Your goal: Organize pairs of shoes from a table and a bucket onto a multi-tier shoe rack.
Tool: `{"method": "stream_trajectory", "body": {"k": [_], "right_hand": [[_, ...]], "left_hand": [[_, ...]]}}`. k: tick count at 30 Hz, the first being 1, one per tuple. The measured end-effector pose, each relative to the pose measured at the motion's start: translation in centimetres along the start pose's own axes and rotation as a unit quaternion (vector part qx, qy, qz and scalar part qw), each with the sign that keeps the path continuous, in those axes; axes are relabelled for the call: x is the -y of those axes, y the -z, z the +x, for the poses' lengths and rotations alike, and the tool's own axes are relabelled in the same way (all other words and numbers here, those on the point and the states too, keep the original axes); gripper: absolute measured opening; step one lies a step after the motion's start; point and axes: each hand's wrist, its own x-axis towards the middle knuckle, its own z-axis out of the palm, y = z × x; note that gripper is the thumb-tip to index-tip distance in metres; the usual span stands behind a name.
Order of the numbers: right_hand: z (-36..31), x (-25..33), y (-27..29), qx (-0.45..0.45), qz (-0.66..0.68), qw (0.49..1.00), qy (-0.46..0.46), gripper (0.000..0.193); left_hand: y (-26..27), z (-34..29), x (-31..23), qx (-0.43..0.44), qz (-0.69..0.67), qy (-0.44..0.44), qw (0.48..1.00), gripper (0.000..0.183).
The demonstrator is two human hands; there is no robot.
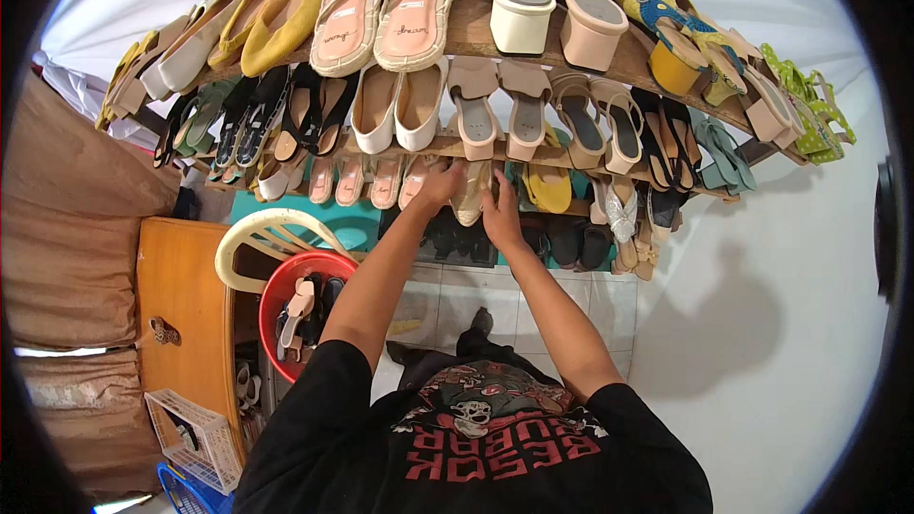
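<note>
Both my arms reach forward to a lower shelf of a wooden shoe rack. Between my hands is a beige, shiny-looking flat shoe [468,200], its toe pointing toward me. My left hand [442,185] grips its left side, and my right hand [501,207] grips its right side. Some fingertips are hidden under the shelf above. To the left of my left hand stand pink-soled slippers [385,183]. A pair of yellow shoes [548,190] rests to the right of my right hand. Beige block-heeled sandals [474,114] sit on the shelf just above my hands.
The rack's top shelf [471,29] holds several pairs, including yellow flats [286,19] and white heels [522,14]. Black shoes [568,243] stand lowest. At left are a cream plastic chair [243,233], a red basin [269,309] with shoes, and an orange wooden cabinet [181,295]. A white wall is at right.
</note>
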Motion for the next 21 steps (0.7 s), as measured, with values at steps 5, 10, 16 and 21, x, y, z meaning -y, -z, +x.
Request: {"method": "stream_trajectory", "body": {"k": [5,10,16,21], "right_hand": [[-0.7,-2.3,1.2,0.012,0.023,0.999,-0.026,0.05],[-0.6,-1.1,1.8,-0.014,0.123,0.992,-0.029,0.047],[-1.2,-0.2,2.5,0.011,0.102,0.994,-0.024,0.045],[-1.6,-0.1,2.4,0.053,0.145,0.987,-0.045,0.044]], "left_hand": [[-1.5,-2.3,-0.9,0.009,-0.043,0.006,0.999,0.061],[0.1,-4.0,-0.1,0.002,-0.058,-0.041,0.997,0.06],[0.1,-4.5,0.7,-0.001,-0.014,-0.079,0.997,0.059],[0.6,-5.0,1.3,-0.012,0.01,-0.11,0.994,0.056]]}}
